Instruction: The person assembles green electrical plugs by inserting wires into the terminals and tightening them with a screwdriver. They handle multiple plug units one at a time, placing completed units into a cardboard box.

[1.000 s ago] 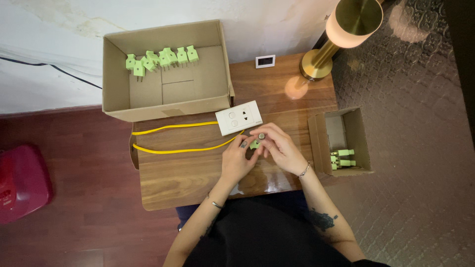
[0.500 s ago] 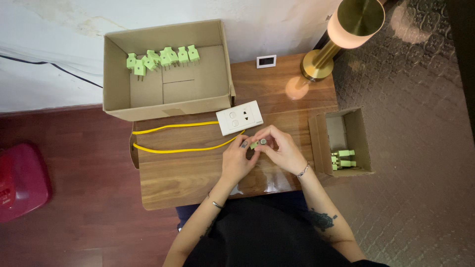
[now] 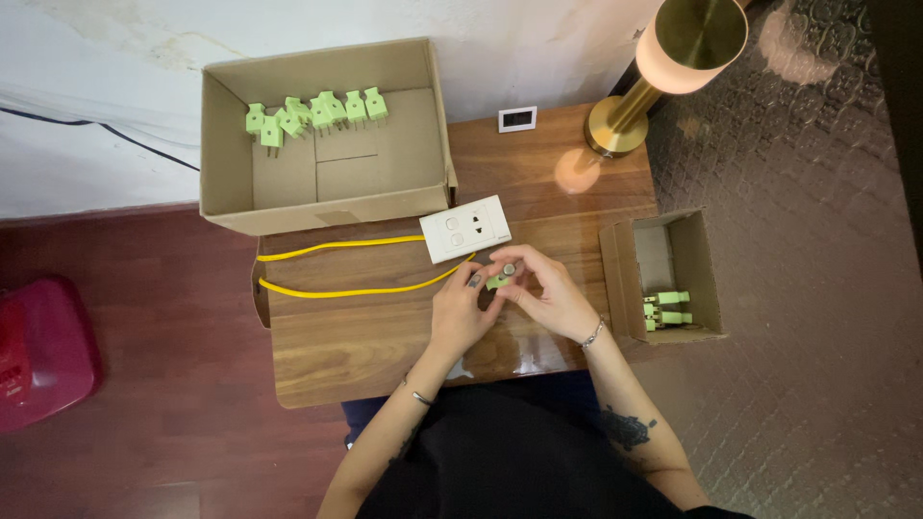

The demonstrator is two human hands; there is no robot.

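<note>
Both of my hands meet over the wooden table (image 3: 365, 336), holding one small green plug (image 3: 500, 279) between them. My left hand (image 3: 461, 308) pinches it from the left; my right hand (image 3: 543, 288) wraps it from the right and partly hides it. Just above them lies a white socket plate (image 3: 465, 228) with a yellow cable (image 3: 346, 288) running off to the left. A large open cardboard box (image 3: 322, 187) at the back holds several green plugs (image 3: 312, 112) in a row.
A small cardboard box (image 3: 620, 279) at the table's right edge holds a few green plugs (image 3: 666, 309). A brass lamp (image 3: 663, 67) stands at the back right beside a small white display (image 3: 517, 118). A red object (image 3: 38, 351) lies on the floor to the left.
My fingers have shifted slightly around the green plug; it stays between both hands just below the socket plate. Nothing else has moved.
</note>
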